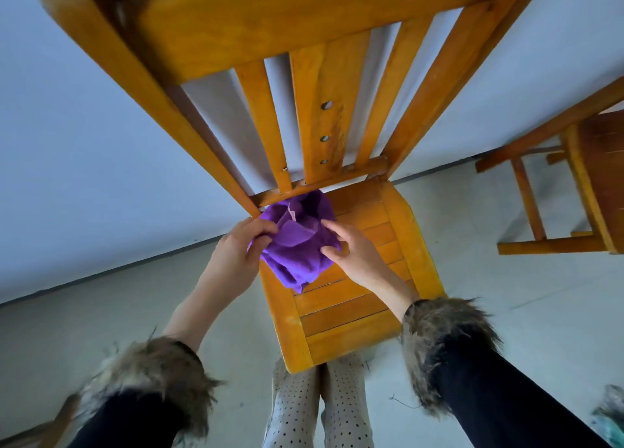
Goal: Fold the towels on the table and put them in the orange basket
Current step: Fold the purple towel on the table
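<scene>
A pale wall (84,143) is filling the upper part of the view, meeting a grey floor (506,295) below. A yellow wooden chair (354,312) is standing in the middle, its slatted back rising toward the camera and its slatted seat facing the person. A second wooden chair (594,184) is showing at the right edge, well apart from the first. The person's two forearms are reaching in from below, each in a dark sleeve with a brown fur cuff (445,349), and dotted trouser legs (297,410) are showing under the seat's front edge. A crumpled purple towel (300,245) is lying on the rear left part of the seat, touching the lower rail of the chair back. The left hand (241,248) is gripping the towel's left edge, its fingers curled round the cloth. The right hand (354,248) is resting on the towel's right side, its fingers (332,230) loosely spread and touching the cloth, the thumb pressing the lower part.
</scene>
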The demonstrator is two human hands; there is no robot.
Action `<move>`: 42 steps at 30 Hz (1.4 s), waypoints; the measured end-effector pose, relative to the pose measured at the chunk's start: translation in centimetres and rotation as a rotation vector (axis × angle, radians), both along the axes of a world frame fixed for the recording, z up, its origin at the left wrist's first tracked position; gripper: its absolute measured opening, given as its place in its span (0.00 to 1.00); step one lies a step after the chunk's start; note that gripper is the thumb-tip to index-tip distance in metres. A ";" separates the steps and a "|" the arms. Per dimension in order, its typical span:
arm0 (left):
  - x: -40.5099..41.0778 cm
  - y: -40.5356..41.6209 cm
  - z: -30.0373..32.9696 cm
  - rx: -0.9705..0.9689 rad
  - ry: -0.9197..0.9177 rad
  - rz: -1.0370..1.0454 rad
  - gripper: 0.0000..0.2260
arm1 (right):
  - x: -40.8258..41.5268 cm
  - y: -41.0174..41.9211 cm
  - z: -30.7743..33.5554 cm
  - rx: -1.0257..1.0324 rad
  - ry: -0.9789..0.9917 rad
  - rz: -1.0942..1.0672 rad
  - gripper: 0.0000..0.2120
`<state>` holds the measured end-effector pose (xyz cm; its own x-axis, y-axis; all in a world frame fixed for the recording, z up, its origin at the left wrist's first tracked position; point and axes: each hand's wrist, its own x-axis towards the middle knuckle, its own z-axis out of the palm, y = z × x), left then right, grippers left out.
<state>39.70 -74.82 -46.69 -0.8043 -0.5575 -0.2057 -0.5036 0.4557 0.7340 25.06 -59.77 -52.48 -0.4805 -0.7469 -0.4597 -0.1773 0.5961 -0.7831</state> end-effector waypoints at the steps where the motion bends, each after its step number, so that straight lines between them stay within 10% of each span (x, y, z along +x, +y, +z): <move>1: 0.8 -0.3 0.1 -0.045 -0.026 -0.049 0.10 | 0.3 -0.1 0.1 0.036 0.033 0.055 0.23; 11: 6.5 -0.1 -7.1 -0.040 -0.511 -0.127 0.15 | 4.1 -0.5 -6.2 0.338 0.486 0.348 0.26; 20: 3.2 3.1 -14.3 -0.271 -0.480 -0.202 0.15 | 2.5 -1.4 -11.7 0.357 0.921 0.372 0.13; 25: -0.2 4.8 -15.9 -0.218 -0.363 -0.086 0.19 | 2.1 -2.1 -11.2 0.102 0.517 0.118 0.07; 42: 2.2 0.3 8.4 -0.125 0.179 0.184 0.02 | 3.2 -3.5 11.4 -0.079 0.548 -0.210 0.10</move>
